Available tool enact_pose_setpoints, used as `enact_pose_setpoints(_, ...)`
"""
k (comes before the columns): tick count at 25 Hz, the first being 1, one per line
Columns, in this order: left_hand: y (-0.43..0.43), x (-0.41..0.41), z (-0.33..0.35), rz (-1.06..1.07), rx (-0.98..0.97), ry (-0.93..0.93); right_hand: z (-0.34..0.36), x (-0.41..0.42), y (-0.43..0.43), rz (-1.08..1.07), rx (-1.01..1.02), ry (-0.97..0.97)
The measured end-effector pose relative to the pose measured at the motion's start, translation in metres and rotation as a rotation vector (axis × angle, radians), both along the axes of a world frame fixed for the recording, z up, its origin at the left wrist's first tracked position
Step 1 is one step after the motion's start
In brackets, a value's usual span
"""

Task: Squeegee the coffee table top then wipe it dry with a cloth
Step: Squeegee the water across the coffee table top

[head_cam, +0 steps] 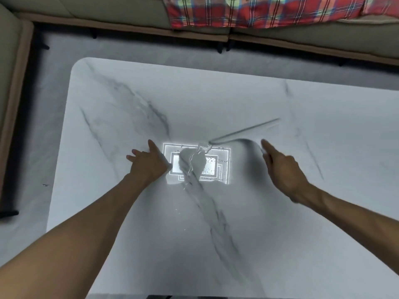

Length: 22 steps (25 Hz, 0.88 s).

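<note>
The white marble coffee table top [216, 212] with grey veins fills the view. Near its middle a small puddle and droplets of water [194, 162] glint in a bright rectangular light reflection. A thin raised line [244, 130] runs up and right from the puddle, with a grey fold-like shade [250, 152] beside it. It looks like the edge of a pale cloth, though it blends with the table. My left hand [149, 164] lies flat with fingers spread just left of the puddle. My right hand [280, 167] has straight fingers resting by the shaded fold. No squeegee is in view.
A beige sofa [108, 11] wraps along the far side and the left, with a red plaid blanket [259, 11] on it. Grey carpet [151, 48] lies between the sofa and the table's rounded far-left corner [82, 63].
</note>
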<state>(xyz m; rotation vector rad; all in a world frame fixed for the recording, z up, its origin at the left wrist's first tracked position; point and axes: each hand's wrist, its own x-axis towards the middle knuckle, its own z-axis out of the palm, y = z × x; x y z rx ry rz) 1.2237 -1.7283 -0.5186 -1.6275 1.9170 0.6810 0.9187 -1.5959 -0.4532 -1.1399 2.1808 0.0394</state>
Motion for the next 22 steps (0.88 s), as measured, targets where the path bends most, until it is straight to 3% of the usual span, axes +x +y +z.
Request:
enact_pose_setpoints(4, 0.012, 0.007, 0.009, 0.19, -0.102, 0.358, 0.02, -0.002, -0.02, -0.008, -0.078, -0.018)
enact_pose_setpoints(5, 0.013, 0.015, 0.009, 0.184, -0.161, 0.33, 0.017, 0.0, -0.046, -0.015, -0.124, -0.011)
enact_pose_setpoints(10, 0.047, 0.034, 0.0, 0.326, -0.073, 0.249, -0.017, 0.041, -0.166, -0.073, -0.168, -0.055)
enact_pose_setpoints(15, 0.062, 0.026, -0.001, 0.267, 0.033, 0.136, -0.033, 0.077, -0.096, 0.349, -0.157, -0.089)
enact_pose_setpoints(18, 0.059, 0.021, 0.009, 0.558, 0.056, 0.26, -0.031, 0.042, -0.03, 0.422, -0.106, -0.058)
enact_pose_setpoints(19, 0.057, 0.022, 0.011, 0.539, 0.059, 0.268, -0.027, 0.026, -0.008, 0.422, -0.072, -0.047)
enact_pose_setpoints(21, 0.057, 0.024, 0.002, 0.06, 0.049, 0.19, -0.013, -0.008, 0.03, 0.411, 0.023, -0.011)
enact_pose_setpoints(22, 0.053, 0.021, 0.01, -0.024, -0.005, 0.158, -0.003, -0.022, 0.045, 0.396, 0.074, 0.002)
